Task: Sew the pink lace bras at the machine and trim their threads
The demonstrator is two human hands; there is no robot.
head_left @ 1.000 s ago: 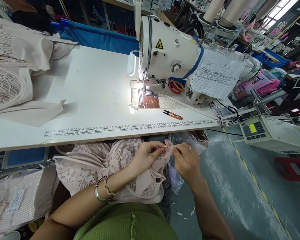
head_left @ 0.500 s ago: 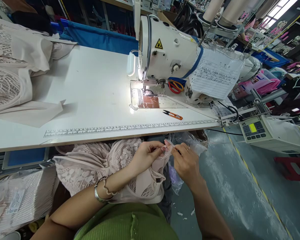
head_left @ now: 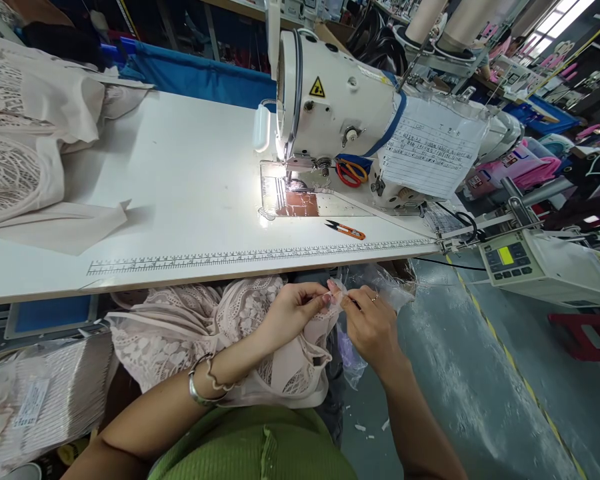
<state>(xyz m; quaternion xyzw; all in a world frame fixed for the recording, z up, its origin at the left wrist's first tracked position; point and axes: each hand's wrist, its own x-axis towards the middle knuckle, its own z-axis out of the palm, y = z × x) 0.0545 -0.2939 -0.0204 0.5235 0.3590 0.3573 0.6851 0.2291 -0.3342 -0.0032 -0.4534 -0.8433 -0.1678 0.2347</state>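
A pale pink lace bra (head_left: pixel 245 307) lies bunched across my lap, below the table's front edge. My left hand (head_left: pixel 300 310) pinches a thin edge of it between thumb and fingers. Close against it, my right hand (head_left: pixel 370 323) pinches the same edge from the right. The exact bit between the fingertips is small and partly hidden. On the table above rest orange thread snips (head_left: pixel 345 230), with neither hand touching them. The white sewing machine (head_left: pixel 340 93) stands behind, its needle area lit.
More beige lace pieces (head_left: pixel 40 147) are heaped at the table's left. A ruler strip (head_left: pixel 260 256) runs along the front edge. Red-handled scissors (head_left: pixel 350 173) lie beneath the machine arm. A control box (head_left: pixel 550 267) stands at right; a plastic-wrapped stack (head_left: pixel 55 393) sits lower left.
Both hands keep their pinch on the bra's edge in nearly the same place. Only a slight shift of the right fingers shows.
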